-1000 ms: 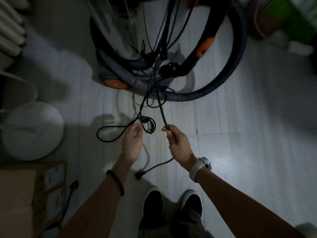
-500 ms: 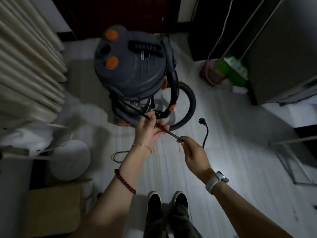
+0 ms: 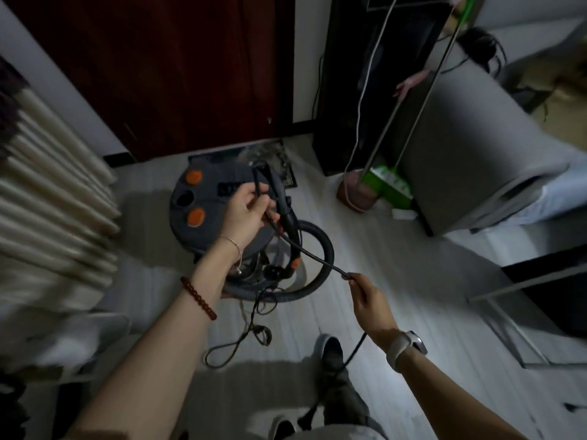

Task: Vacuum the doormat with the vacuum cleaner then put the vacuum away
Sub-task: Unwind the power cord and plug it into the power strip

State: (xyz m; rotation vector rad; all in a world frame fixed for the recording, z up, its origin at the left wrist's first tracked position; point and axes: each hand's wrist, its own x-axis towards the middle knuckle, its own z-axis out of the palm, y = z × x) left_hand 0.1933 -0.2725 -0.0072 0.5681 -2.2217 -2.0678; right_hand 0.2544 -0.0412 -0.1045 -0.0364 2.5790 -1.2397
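Observation:
A dark grey drum vacuum cleaner (image 3: 197, 211) with orange buttons stands on the pale floor, its ribbed hose (image 3: 320, 271) looped round its right side. Behind it a dark doormat (image 3: 282, 160) lies against the dark red door. My left hand (image 3: 246, 214) grips the black power cord (image 3: 305, 252) above the vacuum's lid. My right hand (image 3: 365, 296) pinches the same cord lower right, and the stretch between the hands is taut. More cord trails down past my right wrist and lies in loose loops (image 3: 235, 344) on the floor.
Pleated curtains (image 3: 54, 201) hang on the left. A grey cabinet (image 3: 470, 154) stands on the right, with a green broom and dustpan (image 3: 387, 182) and a pink bucket (image 3: 359, 195) beside it. My shoes (image 3: 330, 350) are at the bottom.
The view has lifted from the floor to the whole vacuum. Both hands have risen with the cord, and my left hand now holds it above the lid, further from my right.

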